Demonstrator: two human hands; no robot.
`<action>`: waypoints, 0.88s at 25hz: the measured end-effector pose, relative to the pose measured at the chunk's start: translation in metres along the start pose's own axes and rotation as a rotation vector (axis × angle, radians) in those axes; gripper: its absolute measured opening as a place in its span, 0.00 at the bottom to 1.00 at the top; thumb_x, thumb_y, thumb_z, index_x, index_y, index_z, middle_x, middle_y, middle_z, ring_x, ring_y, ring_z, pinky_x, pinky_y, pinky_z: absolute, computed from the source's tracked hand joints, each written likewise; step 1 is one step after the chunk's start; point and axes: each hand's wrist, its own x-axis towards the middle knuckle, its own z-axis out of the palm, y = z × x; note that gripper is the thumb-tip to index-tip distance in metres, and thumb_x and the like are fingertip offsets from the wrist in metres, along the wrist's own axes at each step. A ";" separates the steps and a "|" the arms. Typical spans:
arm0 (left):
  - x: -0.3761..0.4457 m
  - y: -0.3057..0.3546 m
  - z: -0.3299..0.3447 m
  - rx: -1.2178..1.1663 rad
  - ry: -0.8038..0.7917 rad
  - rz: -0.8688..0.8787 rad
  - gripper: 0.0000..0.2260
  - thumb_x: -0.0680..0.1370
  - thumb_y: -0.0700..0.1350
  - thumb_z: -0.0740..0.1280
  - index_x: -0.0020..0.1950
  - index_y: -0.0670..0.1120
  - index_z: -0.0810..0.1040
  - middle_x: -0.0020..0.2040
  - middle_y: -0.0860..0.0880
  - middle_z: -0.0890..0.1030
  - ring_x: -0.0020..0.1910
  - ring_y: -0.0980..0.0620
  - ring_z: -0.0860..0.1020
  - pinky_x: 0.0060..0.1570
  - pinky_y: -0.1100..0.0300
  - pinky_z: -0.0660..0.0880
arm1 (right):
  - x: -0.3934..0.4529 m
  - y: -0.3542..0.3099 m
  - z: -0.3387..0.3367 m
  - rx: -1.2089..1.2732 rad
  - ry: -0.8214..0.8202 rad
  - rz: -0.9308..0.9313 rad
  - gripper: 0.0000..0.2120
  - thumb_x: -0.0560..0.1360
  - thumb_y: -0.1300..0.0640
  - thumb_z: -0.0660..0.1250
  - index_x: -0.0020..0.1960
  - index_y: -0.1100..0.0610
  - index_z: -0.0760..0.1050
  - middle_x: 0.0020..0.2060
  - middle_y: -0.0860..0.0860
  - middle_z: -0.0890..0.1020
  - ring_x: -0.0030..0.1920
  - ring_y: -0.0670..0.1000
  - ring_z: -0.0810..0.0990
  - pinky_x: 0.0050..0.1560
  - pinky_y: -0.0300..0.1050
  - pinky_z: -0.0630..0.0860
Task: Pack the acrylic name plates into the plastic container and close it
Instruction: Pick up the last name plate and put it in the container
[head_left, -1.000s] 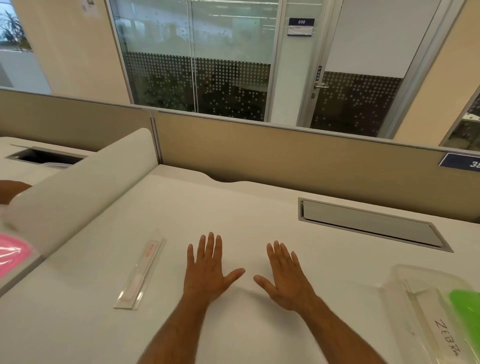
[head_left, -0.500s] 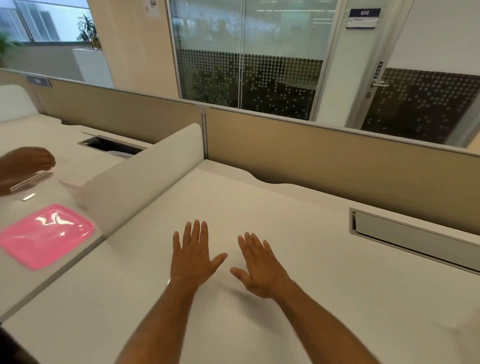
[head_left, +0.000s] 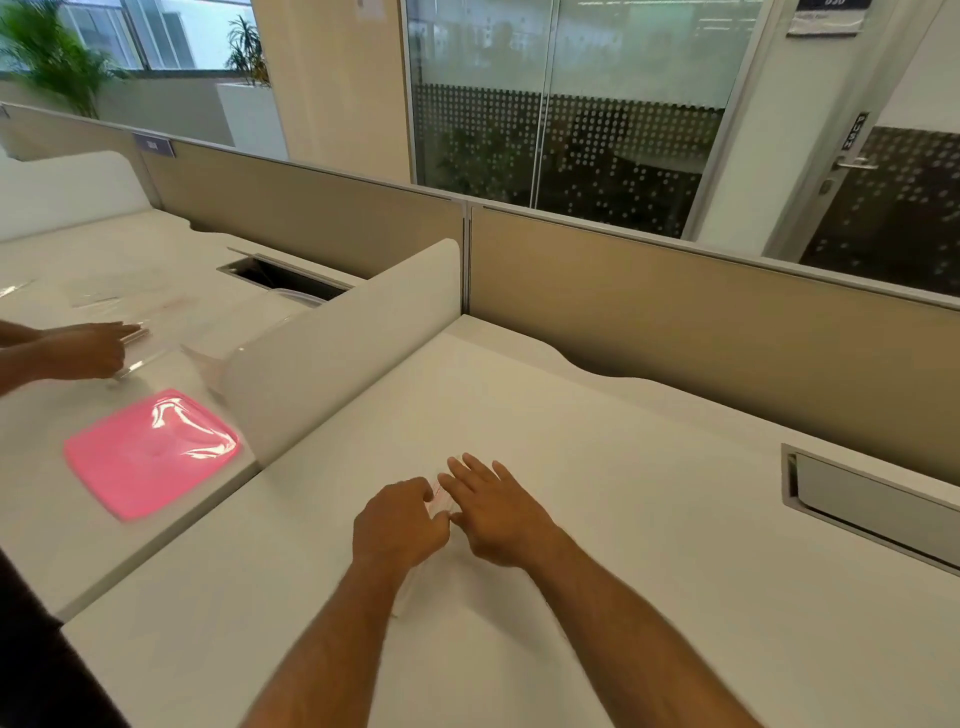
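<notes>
We curl our left hand (head_left: 397, 525) around a clear name plate (head_left: 440, 500) on the desk (head_left: 649, 519); our right hand (head_left: 493, 512), fingers spread, touches it.

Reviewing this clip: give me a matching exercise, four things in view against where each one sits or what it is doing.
Things:
1. left hand
2. right hand
3. pink lid
4. another person's hand

States:
A. lies flat on the neighbouring desk
B. fingers spread, beside the name plate
C. curled over the clear name plate
D. reaches in from the far left edge

Pairs: 1-C, 2-B, 3-A, 4-D
</notes>
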 end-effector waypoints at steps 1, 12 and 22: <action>0.002 0.000 -0.001 -0.035 -0.004 -0.033 0.14 0.71 0.56 0.68 0.55 0.53 0.80 0.51 0.54 0.84 0.49 0.50 0.81 0.49 0.57 0.77 | 0.004 0.000 0.001 -0.001 -0.006 -0.012 0.26 0.83 0.52 0.52 0.80 0.54 0.50 0.80 0.51 0.49 0.80 0.52 0.44 0.78 0.56 0.46; 0.012 0.013 -0.004 -0.181 -0.068 -0.084 0.08 0.77 0.48 0.65 0.45 0.49 0.83 0.42 0.51 0.85 0.37 0.52 0.82 0.43 0.57 0.79 | -0.009 0.010 0.005 -0.031 -0.033 0.013 0.37 0.79 0.47 0.63 0.80 0.52 0.46 0.80 0.51 0.45 0.80 0.53 0.42 0.79 0.57 0.45; 0.001 0.034 -0.010 -0.608 -0.435 -0.025 0.04 0.73 0.40 0.70 0.42 0.42 0.84 0.35 0.44 0.85 0.24 0.52 0.76 0.24 0.62 0.69 | -0.060 0.041 -0.016 -0.054 0.033 -0.016 0.35 0.73 0.48 0.72 0.75 0.51 0.63 0.74 0.51 0.68 0.74 0.53 0.65 0.76 0.51 0.56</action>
